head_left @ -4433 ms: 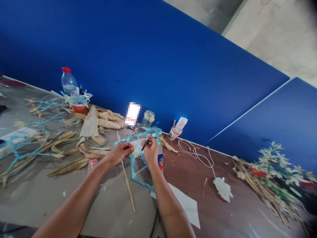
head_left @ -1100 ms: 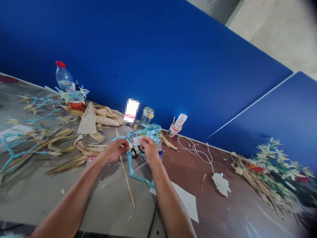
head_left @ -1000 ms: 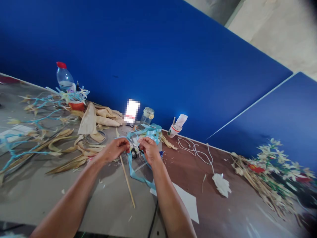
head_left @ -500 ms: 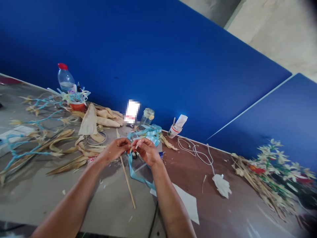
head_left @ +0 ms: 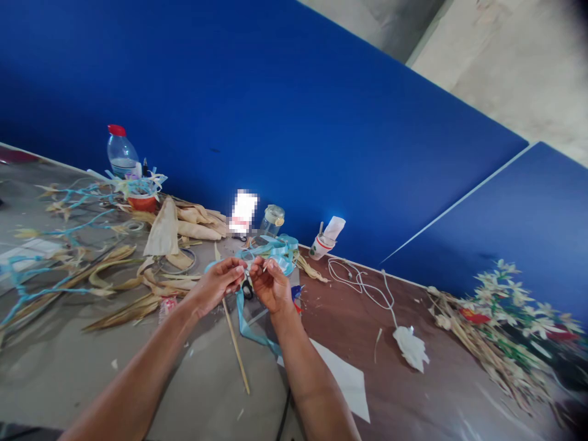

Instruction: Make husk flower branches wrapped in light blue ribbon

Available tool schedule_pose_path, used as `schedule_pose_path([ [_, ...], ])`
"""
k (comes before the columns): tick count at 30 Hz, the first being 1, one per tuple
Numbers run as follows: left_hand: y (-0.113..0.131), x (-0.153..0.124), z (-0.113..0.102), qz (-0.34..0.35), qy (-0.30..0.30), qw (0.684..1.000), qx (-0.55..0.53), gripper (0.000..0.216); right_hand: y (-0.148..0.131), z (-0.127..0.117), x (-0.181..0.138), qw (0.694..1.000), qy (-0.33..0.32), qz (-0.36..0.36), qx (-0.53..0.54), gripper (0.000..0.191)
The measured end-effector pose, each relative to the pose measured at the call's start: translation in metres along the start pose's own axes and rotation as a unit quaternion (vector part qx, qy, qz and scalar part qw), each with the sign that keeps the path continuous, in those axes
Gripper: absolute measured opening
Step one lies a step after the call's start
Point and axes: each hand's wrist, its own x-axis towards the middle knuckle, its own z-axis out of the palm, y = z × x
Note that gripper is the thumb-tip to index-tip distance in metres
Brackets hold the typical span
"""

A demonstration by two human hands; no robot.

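My left hand (head_left: 219,283) and my right hand (head_left: 267,283) meet over the table, fingertips pinched together on a small pale strip I can barely make out. A light blue ribbon (head_left: 250,318) loops under and behind both hands, bunched in a pile (head_left: 275,248) just beyond them. A thin wooden stick (head_left: 236,349) lies on the table below my left hand. Black-handled scissors (head_left: 248,288) rest on the table between my wrists.
Dried corn husks (head_left: 179,229) and blue-wrapped stems (head_left: 55,275) cover the left side. A plastic bottle (head_left: 120,154), glass jar (head_left: 272,219) and paper cup (head_left: 321,245) stand along the blue partition. White cord (head_left: 362,285), white sheet (head_left: 344,380) and husk flowers (head_left: 509,318) lie right.
The scissors that my right hand held earlier now lie on the table. Both hands have drawn together and pinch a small strip between the fingertips.
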Motion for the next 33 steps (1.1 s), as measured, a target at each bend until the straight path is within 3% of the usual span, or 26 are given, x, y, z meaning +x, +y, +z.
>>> schedule_pose_path([
  [14,-0.003,0.003,0.004,0.074,0.118,0.989,0.042,0.026,0.011,-0.004,-0.002,0.998,-0.033,0.052,-0.030,0.015],
  [22,0.000,0.005,-0.004,0.063,0.129,0.981,0.129,0.029,-0.002,-0.006,0.001,0.995,-0.009,0.022,-0.095,0.015],
  [27,0.001,0.006,-0.004,0.066,0.096,0.962,0.246,0.025,-0.001,-0.005,0.001,0.961,-0.008,0.012,-0.275,0.013],
  [33,-0.001,0.006,-0.003,0.074,0.062,0.953,0.286,0.017,-0.002,-0.005,0.001,0.900,-0.021,0.012,-0.436,0.016],
])
